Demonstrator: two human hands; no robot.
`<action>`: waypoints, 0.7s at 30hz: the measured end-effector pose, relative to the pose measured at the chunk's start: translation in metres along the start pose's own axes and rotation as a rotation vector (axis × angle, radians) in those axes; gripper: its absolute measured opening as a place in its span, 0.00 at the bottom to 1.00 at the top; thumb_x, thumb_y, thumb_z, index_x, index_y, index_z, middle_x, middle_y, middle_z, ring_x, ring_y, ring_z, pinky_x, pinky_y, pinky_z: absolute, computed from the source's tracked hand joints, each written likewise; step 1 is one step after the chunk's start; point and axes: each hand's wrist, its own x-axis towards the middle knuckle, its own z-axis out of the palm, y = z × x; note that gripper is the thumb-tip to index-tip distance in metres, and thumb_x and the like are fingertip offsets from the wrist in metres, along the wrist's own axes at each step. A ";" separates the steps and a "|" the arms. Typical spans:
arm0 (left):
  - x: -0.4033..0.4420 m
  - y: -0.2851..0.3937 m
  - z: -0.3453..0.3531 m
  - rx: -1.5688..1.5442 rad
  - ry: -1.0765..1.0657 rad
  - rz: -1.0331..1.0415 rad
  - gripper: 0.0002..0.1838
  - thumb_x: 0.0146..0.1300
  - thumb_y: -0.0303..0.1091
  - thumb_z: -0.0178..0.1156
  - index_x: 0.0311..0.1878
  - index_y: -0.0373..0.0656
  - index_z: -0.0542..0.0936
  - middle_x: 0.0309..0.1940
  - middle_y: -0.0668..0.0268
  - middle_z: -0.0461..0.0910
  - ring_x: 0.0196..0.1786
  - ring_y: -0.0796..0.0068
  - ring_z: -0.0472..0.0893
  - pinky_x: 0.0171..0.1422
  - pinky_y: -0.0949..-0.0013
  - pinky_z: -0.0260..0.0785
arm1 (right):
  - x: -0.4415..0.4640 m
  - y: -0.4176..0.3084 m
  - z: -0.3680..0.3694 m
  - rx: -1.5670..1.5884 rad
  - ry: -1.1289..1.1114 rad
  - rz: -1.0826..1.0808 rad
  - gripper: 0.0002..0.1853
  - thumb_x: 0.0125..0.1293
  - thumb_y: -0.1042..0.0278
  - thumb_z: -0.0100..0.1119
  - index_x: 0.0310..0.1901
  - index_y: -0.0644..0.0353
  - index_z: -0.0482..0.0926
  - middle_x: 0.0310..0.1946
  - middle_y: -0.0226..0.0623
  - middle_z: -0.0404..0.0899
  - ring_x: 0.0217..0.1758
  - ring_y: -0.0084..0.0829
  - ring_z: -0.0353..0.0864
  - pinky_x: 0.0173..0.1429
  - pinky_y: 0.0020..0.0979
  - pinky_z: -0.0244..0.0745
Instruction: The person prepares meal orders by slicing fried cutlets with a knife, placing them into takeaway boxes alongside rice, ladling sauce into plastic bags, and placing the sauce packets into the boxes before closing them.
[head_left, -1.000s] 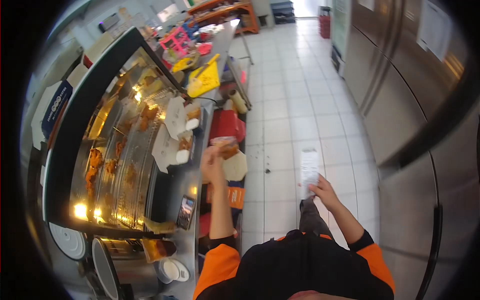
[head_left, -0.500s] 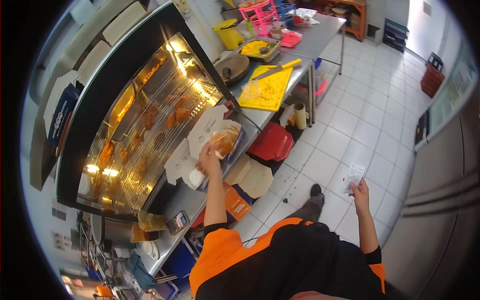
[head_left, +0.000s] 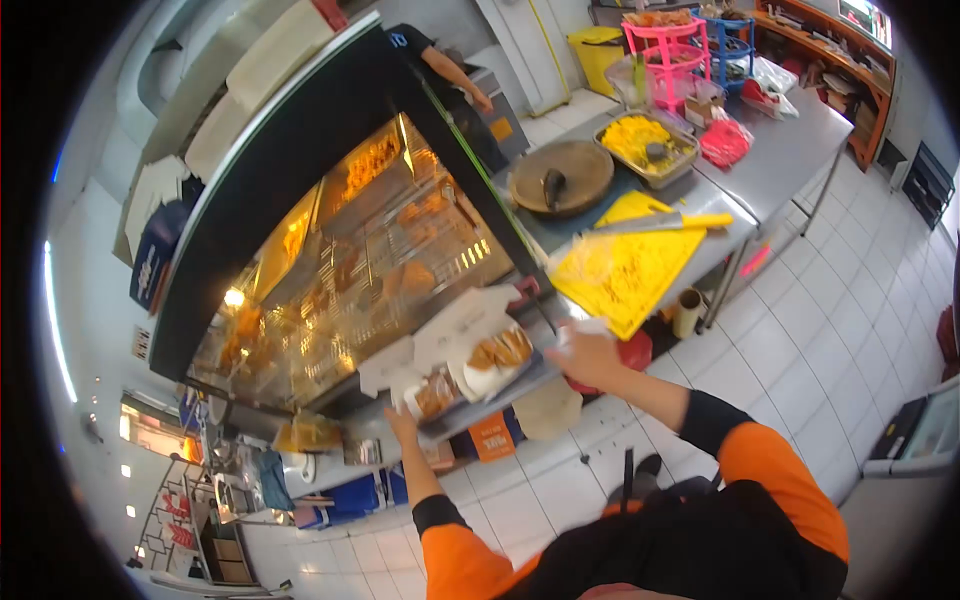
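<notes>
Two open takeaway boxes stand side by side at the front of the heated display cabinet, lids tilted back against it. The left takeaway box [head_left: 416, 412] holds browned food [head_left: 436, 392] with something white beside it. In the right box, sliced golden-brown food [head_left: 502, 348] lies by a white mound [head_left: 484, 380]. My left hand [head_left: 402, 426] is at the left box's near-left edge, its fingers closed there and slightly blurred. Beyond the right box's right end, my right hand [head_left: 592, 358] is closed on a crumpled-looking white receipt [head_left: 588, 328], smeared by motion.
A lit display cabinet [head_left: 340, 270] with fried pieces rises behind the boxes. To the right are a yellow cutting board [head_left: 630, 270] with a knife [head_left: 660, 224], a wooden bowl [head_left: 562, 178] and a tray [head_left: 682, 172]. Behind the cabinet stands another person [head_left: 430, 70].
My view has turned. My right hand has brought the receipt from above the floor to the boxes' right end. My left hand has moved from over the boxes to the left one's edge.
</notes>
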 end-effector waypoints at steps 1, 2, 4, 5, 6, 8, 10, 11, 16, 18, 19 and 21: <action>0.014 -0.025 0.004 0.195 -0.174 -0.024 0.23 0.64 0.41 0.56 0.52 0.29 0.77 0.54 0.41 0.74 0.56 0.43 0.74 0.64 0.54 0.64 | 0.039 -0.016 0.010 -0.045 -0.135 0.000 0.29 0.64 0.43 0.52 0.54 0.60 0.73 0.41 0.46 0.84 0.43 0.48 0.84 0.46 0.48 0.76; 0.016 -0.017 -0.001 0.210 -0.214 -0.087 0.22 0.64 0.38 0.56 0.52 0.27 0.76 0.50 0.41 0.76 0.54 0.45 0.76 0.62 0.54 0.66 | 0.068 -0.019 0.038 -0.080 -0.231 -0.004 0.28 0.64 0.42 0.50 0.52 0.59 0.76 0.41 0.45 0.84 0.43 0.47 0.84 0.47 0.47 0.76; 0.008 -0.006 -0.003 0.262 -0.183 -0.068 0.21 0.64 0.36 0.56 0.52 0.25 0.75 0.45 0.40 0.78 0.51 0.44 0.78 0.60 0.54 0.68 | 0.120 -0.020 0.091 -0.144 -0.383 -0.031 0.27 0.65 0.40 0.48 0.47 0.58 0.82 0.41 0.43 0.85 0.45 0.45 0.84 0.48 0.47 0.77; -0.002 -0.006 -0.006 0.308 -0.119 0.017 0.20 0.64 0.35 0.56 0.51 0.26 0.76 0.45 0.39 0.78 0.51 0.42 0.78 0.59 0.54 0.68 | 0.129 -0.022 0.099 -0.135 -0.400 -0.066 0.25 0.65 0.43 0.49 0.44 0.57 0.83 0.40 0.43 0.85 0.45 0.43 0.85 0.48 0.45 0.77; -0.013 -0.013 -0.010 0.354 -0.067 0.106 0.20 0.64 0.35 0.55 0.50 0.26 0.76 0.45 0.38 0.78 0.51 0.41 0.77 0.58 0.54 0.68 | 0.132 -0.022 0.104 -0.123 -0.420 -0.091 0.23 0.65 0.45 0.50 0.41 0.56 0.85 0.39 0.43 0.85 0.44 0.41 0.85 0.48 0.43 0.78; -0.034 -0.056 -0.020 0.260 0.107 0.129 0.17 0.63 0.34 0.58 0.46 0.26 0.78 0.42 0.39 0.79 0.48 0.41 0.78 0.57 0.55 0.69 | 0.122 -0.012 0.086 -0.020 -0.455 -0.104 0.19 0.63 0.50 0.52 0.38 0.56 0.86 0.38 0.45 0.85 0.44 0.40 0.85 0.47 0.42 0.79; -0.059 -0.049 -0.046 0.516 -0.057 0.129 0.17 0.61 0.32 0.61 0.46 0.26 0.79 0.43 0.42 0.80 0.47 0.44 0.78 0.55 0.54 0.70 | 0.102 -0.001 0.066 0.057 -0.414 -0.217 0.16 0.60 0.56 0.54 0.37 0.58 0.86 0.38 0.48 0.85 0.45 0.41 0.85 0.46 0.42 0.80; -0.070 -0.050 -0.053 0.479 0.001 0.441 0.14 0.59 0.30 0.60 0.42 0.27 0.79 0.37 0.42 0.81 0.42 0.47 0.80 0.50 0.51 0.70 | 0.097 0.013 0.062 0.022 -0.375 -0.337 0.15 0.59 0.58 0.55 0.35 0.60 0.86 0.37 0.51 0.84 0.45 0.40 0.85 0.45 0.42 0.80; -0.171 0.142 -0.064 0.342 -0.076 0.073 0.12 0.57 0.27 0.58 0.39 0.24 0.77 0.29 0.46 0.78 0.36 0.54 0.78 0.40 0.58 0.69 | 0.089 0.109 -0.094 0.393 -0.709 -0.244 0.16 0.57 0.66 0.50 0.33 0.72 0.82 0.24 0.54 0.81 0.27 0.43 0.85 0.34 0.41 0.81; -0.220 0.207 -0.018 0.177 -0.020 0.109 0.13 0.58 0.27 0.58 0.39 0.22 0.76 0.29 0.48 0.77 0.36 0.56 0.78 0.39 0.60 0.69 | 0.090 0.174 -0.157 0.445 -0.577 -0.255 0.16 0.59 0.66 0.48 0.31 0.72 0.81 0.18 0.50 0.79 0.20 0.42 0.83 0.29 0.39 0.79; -0.238 0.231 0.007 0.110 -0.030 0.077 0.13 0.59 0.27 0.58 0.40 0.23 0.76 0.32 0.49 0.77 0.38 0.58 0.78 0.41 0.61 0.70 | 0.091 0.207 -0.199 0.439 -0.539 -0.255 0.16 0.59 0.66 0.47 0.31 0.71 0.80 0.18 0.50 0.79 0.21 0.42 0.83 0.29 0.40 0.79; -0.298 0.363 0.062 0.044 -0.049 -0.136 0.17 0.62 0.30 0.60 0.48 0.25 0.75 0.44 0.49 0.77 0.47 0.59 0.77 0.52 0.63 0.70 | 0.103 0.280 -0.289 0.336 -0.510 -0.292 0.16 0.60 0.66 0.47 0.30 0.72 0.79 0.20 0.51 0.80 0.22 0.41 0.83 0.29 0.40 0.79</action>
